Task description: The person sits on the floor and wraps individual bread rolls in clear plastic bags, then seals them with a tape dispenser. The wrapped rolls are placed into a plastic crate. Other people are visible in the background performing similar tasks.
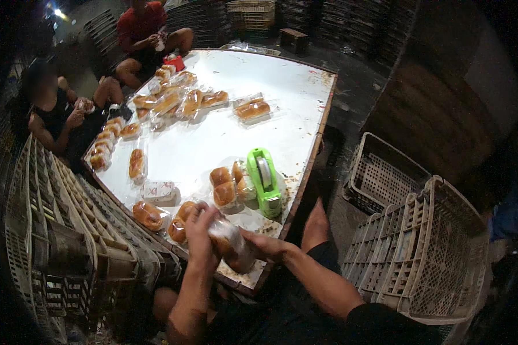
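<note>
Between my two hands, above the near corner of the white table, is a bread loaf in clear plastic wrap. My left hand grips its left side and upper end. My right hand rests against its right side, its fingers partly hidden by the loaf. A green tape dispenser with a roll of tape stands just beyond my right hand, beside wrapped bread rolls. More wrapped bread lies left of my left hand, near a packet with red print.
Several wrapped breads are heaped at the far left of the table. Two people, one in a red shirt, one in dark clothes, sit there holding items. Plastic crates stand at left and right; a stool is beyond.
</note>
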### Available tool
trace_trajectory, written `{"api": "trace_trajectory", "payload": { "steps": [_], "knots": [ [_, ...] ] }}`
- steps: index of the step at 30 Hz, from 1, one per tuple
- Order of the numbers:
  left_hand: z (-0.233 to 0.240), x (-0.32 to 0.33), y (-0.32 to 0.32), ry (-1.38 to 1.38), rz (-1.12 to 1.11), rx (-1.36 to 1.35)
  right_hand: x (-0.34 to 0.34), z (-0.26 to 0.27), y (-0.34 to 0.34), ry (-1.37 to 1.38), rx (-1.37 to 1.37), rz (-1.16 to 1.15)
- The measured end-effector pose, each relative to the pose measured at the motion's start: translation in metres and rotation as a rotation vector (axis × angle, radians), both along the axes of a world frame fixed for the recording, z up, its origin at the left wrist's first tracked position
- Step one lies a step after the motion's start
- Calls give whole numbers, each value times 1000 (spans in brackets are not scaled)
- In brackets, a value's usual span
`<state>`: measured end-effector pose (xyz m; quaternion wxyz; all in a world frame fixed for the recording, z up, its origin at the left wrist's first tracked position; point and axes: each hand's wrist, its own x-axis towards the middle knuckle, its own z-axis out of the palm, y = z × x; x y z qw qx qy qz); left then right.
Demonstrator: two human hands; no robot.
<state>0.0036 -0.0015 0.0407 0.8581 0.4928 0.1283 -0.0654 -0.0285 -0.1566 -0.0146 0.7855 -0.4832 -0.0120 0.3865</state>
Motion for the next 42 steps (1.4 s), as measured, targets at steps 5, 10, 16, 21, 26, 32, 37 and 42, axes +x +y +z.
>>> {"api": "trace_trajectory", "payload": {
  "steps": [5, 10, 16, 21, 26, 32, 37, 42],
  "knots": [
    [6, 51, 35, -328, 456, 233, 26, 18, 14, -219, 32, -155],
    [16, 60, 70, -787, -146, 753, 48, 26, 28, -258, 69, -113],
    [15, 68, 71, -674, -51, 583, 62, 13, 38, 53, 213, -150],
    [3, 68, 59, -121, 136, -66, 79, 14, 30, -123, 437, -136],
    [15, 71, 54, -320, 212, 211, 86, 49, 36, -803, -313, -327],
    [14, 77, 40, -126, 202, -37, 90, 65, 47, -1297, -746, -244],
    [6, 73, 47, -219, 200, 116, 86, 35, 34, -1226, -773, -377],
    [15, 71, 56, -390, 434, 171, 85, -9, -17, -623, -1222, -846]
  ]
}}
